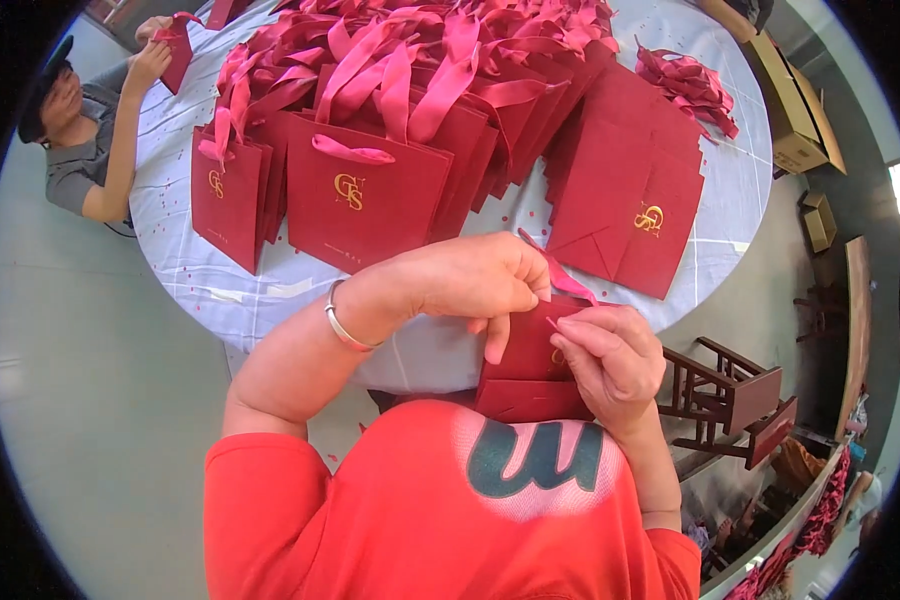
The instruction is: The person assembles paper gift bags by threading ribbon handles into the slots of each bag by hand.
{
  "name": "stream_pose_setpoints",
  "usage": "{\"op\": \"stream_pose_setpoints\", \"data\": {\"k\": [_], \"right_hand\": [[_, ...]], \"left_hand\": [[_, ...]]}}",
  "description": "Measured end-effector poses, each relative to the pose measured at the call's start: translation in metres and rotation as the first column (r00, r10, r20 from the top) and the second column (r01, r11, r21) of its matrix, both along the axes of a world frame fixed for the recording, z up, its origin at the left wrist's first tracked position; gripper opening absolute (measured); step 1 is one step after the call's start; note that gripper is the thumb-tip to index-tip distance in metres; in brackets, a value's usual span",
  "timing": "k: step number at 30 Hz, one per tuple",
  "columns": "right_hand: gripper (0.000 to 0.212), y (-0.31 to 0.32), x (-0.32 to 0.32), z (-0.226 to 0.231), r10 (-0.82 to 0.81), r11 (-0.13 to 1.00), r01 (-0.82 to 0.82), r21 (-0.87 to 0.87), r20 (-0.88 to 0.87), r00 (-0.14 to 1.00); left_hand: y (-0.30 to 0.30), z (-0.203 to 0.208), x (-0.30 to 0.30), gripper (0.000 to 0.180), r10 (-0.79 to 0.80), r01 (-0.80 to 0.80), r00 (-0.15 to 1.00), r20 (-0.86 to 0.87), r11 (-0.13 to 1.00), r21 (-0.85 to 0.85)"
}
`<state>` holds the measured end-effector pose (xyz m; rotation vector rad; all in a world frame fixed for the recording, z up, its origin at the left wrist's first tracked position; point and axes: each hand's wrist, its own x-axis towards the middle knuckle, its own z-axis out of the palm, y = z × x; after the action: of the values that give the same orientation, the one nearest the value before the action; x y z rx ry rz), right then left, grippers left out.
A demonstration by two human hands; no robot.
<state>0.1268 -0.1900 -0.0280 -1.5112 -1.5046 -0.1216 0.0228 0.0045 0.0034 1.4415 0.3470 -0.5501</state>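
A dark red paper gift bag (530,398) lies close against my body at the table's near edge. A pink ribbon (570,284) loops over its top edge. My left hand (490,283), with a silver bangle on the wrist, reaches across from the left. Its thumb and forefinger are pinched on the ribbon by the bag's top, while other fingers hang down in front of the bag. My right hand (615,362) is at the bag's right side, thumb and fingertips pinching a small pink ribbon end at the bag's face.
The round table with a white cloth (220,300) carries rows of ribboned red bags (370,190), a stack of flat bags (635,190) and a heap of ribbons (685,85). Another person (85,140) handles a bag at left. Wooden stools (740,400) and cardboard boxes (785,110) stand at right.
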Motion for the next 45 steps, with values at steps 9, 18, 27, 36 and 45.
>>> {"op": "stream_pose_setpoints", "data": {"k": [9,18,27,36,45], "right_hand": [[0.028,0.001,-0.001,-0.002,0.010,1.000,-0.005,-0.031,0.156,0.988],[0.024,0.003,-0.012,0.002,-0.092,0.992,0.114,-0.062,0.285,0.954],[0.018,0.007,-0.020,-0.003,-0.142,0.988,0.151,-0.040,0.178,0.974],[0.019,0.008,-0.016,-0.006,-0.132,0.989,0.133,-0.067,0.023,0.991],[0.017,0.010,-0.011,-0.012,-0.135,0.989,0.132,-0.073,-0.044,0.990]], "left_hand": [[-0.002,0.007,-0.002,0.015,-0.001,0.001,1.000,0.005,0.998,0.070],[-0.005,0.003,-0.005,0.028,-0.006,0.002,1.000,0.026,0.987,0.162],[-0.006,0.007,-0.005,0.028,0.020,-0.027,0.999,0.049,0.989,0.142],[-0.005,-0.008,-0.005,0.029,0.018,-0.022,0.999,0.040,0.994,0.111],[-0.005,-0.005,-0.003,0.018,-0.052,0.048,0.999,0.016,0.981,0.186]]}}
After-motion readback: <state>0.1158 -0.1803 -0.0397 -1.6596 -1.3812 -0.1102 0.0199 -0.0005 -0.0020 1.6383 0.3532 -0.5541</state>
